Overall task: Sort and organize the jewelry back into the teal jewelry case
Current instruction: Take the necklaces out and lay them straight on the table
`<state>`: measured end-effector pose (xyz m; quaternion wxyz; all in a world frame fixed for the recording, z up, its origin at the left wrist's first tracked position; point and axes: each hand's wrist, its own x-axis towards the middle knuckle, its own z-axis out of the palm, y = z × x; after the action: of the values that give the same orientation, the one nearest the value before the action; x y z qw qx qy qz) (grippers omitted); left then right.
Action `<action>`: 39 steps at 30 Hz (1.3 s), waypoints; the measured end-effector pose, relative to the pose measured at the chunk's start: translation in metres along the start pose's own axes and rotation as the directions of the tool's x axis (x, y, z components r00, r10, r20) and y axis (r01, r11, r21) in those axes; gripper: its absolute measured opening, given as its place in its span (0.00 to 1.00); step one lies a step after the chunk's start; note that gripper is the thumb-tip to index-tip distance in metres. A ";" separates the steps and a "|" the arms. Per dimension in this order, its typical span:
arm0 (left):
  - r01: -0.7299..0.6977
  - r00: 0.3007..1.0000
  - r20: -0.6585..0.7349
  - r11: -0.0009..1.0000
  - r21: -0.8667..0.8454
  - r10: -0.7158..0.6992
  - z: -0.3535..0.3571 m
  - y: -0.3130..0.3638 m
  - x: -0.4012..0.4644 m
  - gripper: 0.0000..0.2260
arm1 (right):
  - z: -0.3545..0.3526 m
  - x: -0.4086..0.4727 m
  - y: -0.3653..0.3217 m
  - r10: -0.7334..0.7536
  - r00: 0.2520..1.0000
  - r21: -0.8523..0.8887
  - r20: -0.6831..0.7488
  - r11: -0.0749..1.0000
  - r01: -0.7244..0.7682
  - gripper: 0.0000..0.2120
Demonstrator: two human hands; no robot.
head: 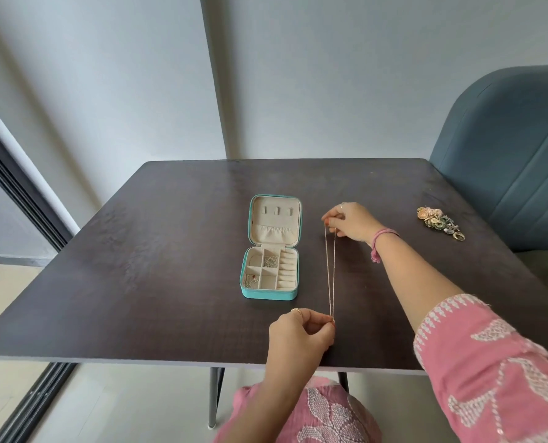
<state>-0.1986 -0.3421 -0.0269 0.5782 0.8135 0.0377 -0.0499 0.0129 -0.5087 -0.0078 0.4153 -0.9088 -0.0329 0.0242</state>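
A thin gold chain (330, 270) was found stretched as a doubled strand between both hands, just right of the open teal case (270, 251), over the dark counter (138, 266). Its far end was pinched by the right hand (349, 221); its near end was pinched by the fingertips of the left hand (301, 330).

The chain was judged very light, limp and prone to tangling or kinking; it is best held at both ends, as observed, and lowered in coils. Fragility at the clasp is presumed.

The case lay flat with its lid back. Fine chains were noted in two compartments, one far and one at the near left corner. A heap of remaining jewelry (440, 222) was recorded well apart, toward the right edge.

The clasp and any pendant could not be made out. Individual pieces in the heap could not be distinguished. Whether the chain touched the counter could not be determined.
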 end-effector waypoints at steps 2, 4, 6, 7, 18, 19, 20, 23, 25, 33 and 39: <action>0.008 1.000 0.009 0.999 0.046 -0.009 0.001 0.001 0.001 0.04 | 0.003 0.001 0.001 -0.057 0.998 -0.131 0.020 0.990 0.059 0.06; 0.015 1.000 0.016 0.997 0.079 -0.016 0.002 0.001 0.003 0.04 | 0.004 0.001 0.002 -0.098 0.995 -0.231 0.034 0.968 0.103 0.08; 0.018 0.999 0.026 0.994 0.107 -0.021 0.003 0.002 0.004 0.02 | 0.004 0.002 0.004 -0.102 0.993 -0.272 0.055 0.956 0.113 0.09; 0.014 0.999 0.033 0.992 0.128 -0.019 0.003 0.003 0.005 0.02 | 0.004 0.003 0.005 -0.098 0.993 -0.281 0.065 0.953 0.113 0.09; -0.096 0.995 0.017 0.950 0.296 0.095 0.008 0.006 0.006 0.03 | 0.003 0.005 0.008 -0.074 0.993 -0.252 0.096 0.963 0.096 0.07; -0.108 0.994 0.018 0.945 0.308 0.107 0.008 0.006 0.006 0.04 | 0.003 0.005 0.008 -0.073 0.993 -0.246 0.094 0.965 0.095 0.07; -0.115 0.993 0.018 0.943 0.314 0.115 0.008 0.005 0.007 0.04 | 0.003 0.006 0.008 -0.073 0.993 -0.240 0.091 0.966 0.093 0.06; -0.121 0.992 0.010 0.941 0.317 0.124 0.009 0.004 0.007 0.04 | 0.003 0.004 0.007 -0.069 0.994 -0.230 0.086 0.969 0.087 0.06; -0.125 0.992 0.011 0.936 0.328 0.128 0.009 0.003 0.007 0.05 | 0.004 0.003 0.006 -0.063 0.995 -0.215 0.082 0.973 0.080 0.06; -0.142 0.990 0.020 0.934 0.327 0.143 0.008 -0.001 0.007 0.05 | 0.000 0.001 0.003 -0.049 0.996 -0.194 0.075 0.979 0.063 0.08; -0.160 0.986 -0.007 0.948 0.276 0.168 -0.011 0.001 0.009 0.03 | -0.005 0.002 -0.001 0.003 0.996 -0.133 0.090 0.991 0.009 0.08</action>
<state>-0.1886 -0.3318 -0.0234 0.4612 0.8868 -0.0286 0.0058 0.0148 -0.5118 -0.0036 0.3516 -0.9325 -0.0544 0.0620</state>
